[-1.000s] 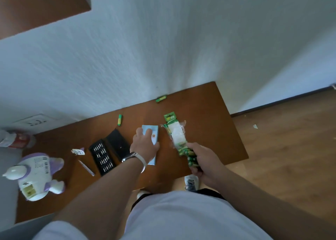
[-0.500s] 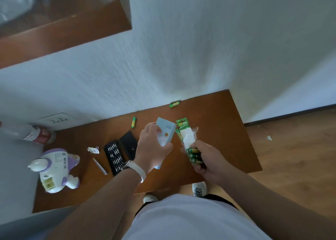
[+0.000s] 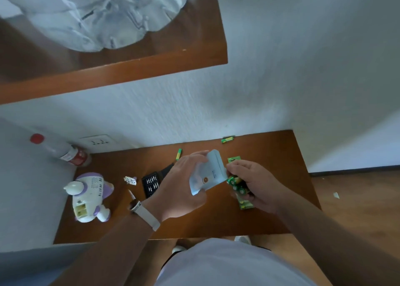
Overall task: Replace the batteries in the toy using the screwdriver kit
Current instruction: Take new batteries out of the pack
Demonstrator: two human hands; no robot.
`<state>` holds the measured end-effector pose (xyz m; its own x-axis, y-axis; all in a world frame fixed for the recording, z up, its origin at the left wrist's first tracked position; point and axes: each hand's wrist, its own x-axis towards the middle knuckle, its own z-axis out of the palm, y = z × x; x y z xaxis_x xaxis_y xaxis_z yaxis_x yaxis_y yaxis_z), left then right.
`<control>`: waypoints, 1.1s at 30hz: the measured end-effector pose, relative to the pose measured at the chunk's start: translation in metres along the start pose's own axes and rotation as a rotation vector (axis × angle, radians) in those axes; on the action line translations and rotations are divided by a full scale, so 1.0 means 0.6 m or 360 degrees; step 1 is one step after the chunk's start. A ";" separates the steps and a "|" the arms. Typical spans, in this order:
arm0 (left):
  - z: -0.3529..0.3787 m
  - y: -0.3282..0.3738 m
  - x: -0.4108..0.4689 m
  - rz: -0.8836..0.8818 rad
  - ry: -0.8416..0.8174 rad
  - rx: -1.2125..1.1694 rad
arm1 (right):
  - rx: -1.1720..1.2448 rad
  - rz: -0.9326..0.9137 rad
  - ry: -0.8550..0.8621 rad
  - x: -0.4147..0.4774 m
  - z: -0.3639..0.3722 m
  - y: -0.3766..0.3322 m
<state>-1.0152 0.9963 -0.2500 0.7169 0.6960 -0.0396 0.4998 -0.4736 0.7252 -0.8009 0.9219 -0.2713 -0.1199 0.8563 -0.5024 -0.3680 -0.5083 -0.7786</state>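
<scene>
While the left hand [image 3: 179,188] grips a blue packet [image 3: 208,173], the right hand [image 3: 256,184] clutches batteries [image 3: 234,183] — both raised.

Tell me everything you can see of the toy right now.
The toy is a rounded figure in white plastic with purple trim and rows of small dark marks across its body. It lies tipped over at the left end of the table, near the wall. A yellowish rectangular patch shows low on it, perhaps the battery bay; too blurred to tell. Neither the left hand nor the right hand touches it.
</scene>
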 end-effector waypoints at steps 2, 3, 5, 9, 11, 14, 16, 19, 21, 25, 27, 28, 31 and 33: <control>-0.011 0.001 -0.001 0.0076 -0.0062 0.0116 | -0.0132 0.0008 -0.0017 0.003 0.001 -0.004; -0.016 0.001 -0.001 0.0107 -0.0090 0.0173 | -0.0173 0.0013 -0.0041 0.003 0.001 -0.005; -0.023 0.001 0.000 0.0142 -0.0145 0.0258 | -0.0237 0.0044 -0.0080 0.004 0.000 -0.007; -0.029 0.003 0.003 0.0153 -0.0264 0.0400 | -0.0406 0.0108 -0.0045 0.007 -0.001 -0.003; -0.030 0.003 0.007 0.0175 -0.0323 0.0480 | -0.0420 0.0122 -0.0050 0.007 -0.003 0.000; -0.028 0.005 0.015 0.0233 -0.0385 0.0599 | -0.0425 0.0171 -0.0048 0.005 -0.009 0.003; -0.027 0.007 0.022 0.0272 -0.0388 0.0650 | -0.0405 0.0186 -0.0056 0.005 -0.014 0.003; -0.029 0.015 0.031 0.0306 -0.0409 0.0683 | -0.0377 0.0188 -0.0062 0.006 -0.022 0.003; -0.031 0.020 0.037 0.0316 -0.0431 0.0712 | -0.0405 0.0170 -0.0069 0.006 -0.027 0.002; -0.033 0.028 0.044 0.0325 -0.0466 0.0777 | -0.0485 0.0165 -0.0101 0.009 -0.036 -0.001; -0.032 0.032 0.047 0.0351 -0.0487 0.0823 | -0.0509 0.0166 -0.0104 0.011 -0.038 -0.003; -0.030 0.034 0.048 0.0373 -0.0496 0.0857 | -0.0530 0.0163 -0.0098 0.013 -0.038 -0.003; -0.017 0.036 0.048 0.0398 -0.0525 0.0952 | -0.0625 0.0165 -0.0060 0.017 -0.036 -0.001; -0.006 0.036 0.049 0.0357 -0.0564 0.0974 | -0.0662 0.0174 -0.0045 0.021 -0.037 0.007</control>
<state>-0.9849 1.0084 -0.2328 0.8957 0.3802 -0.2304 0.4302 -0.8721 0.2331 -0.7836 0.9284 -0.2890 -0.1649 0.7946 -0.5843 0.0507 -0.5848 -0.8096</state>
